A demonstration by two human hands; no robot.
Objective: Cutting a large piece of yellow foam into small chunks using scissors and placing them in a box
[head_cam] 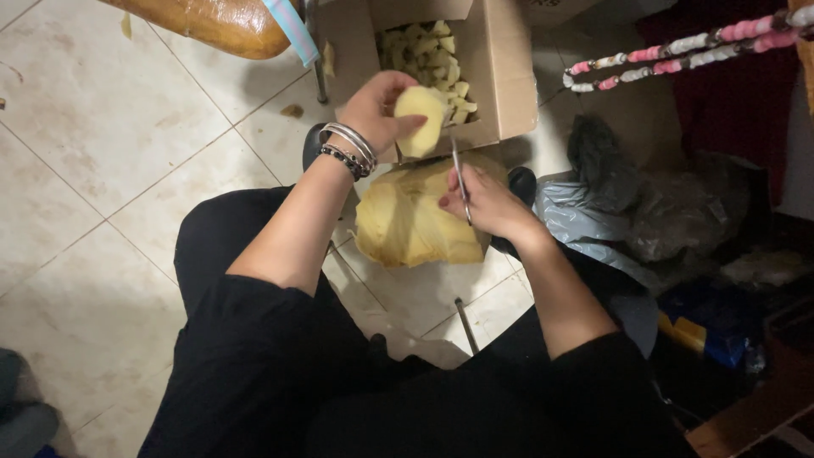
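Note:
My left hand (375,108), with bracelets at the wrist, holds a pale yellow peeled potato (421,120) above the floor. My right hand (485,203) grips a thin metal knife (458,174) whose blade points up toward the potato's lower edge. Just beyond the hands stands an open cardboard box (500,80) filled with several cut pale yellow chunks (431,59). Below the hands lies a yellow plastic bag (415,225) on the tiled floor.
My legs in black trousers (254,339) frame the spot. A brown rounded object (212,25) sits at the top left. Grey and dark plastic bags (627,203) pile up at the right, with a pink-and-white beaded rod (678,49) above them.

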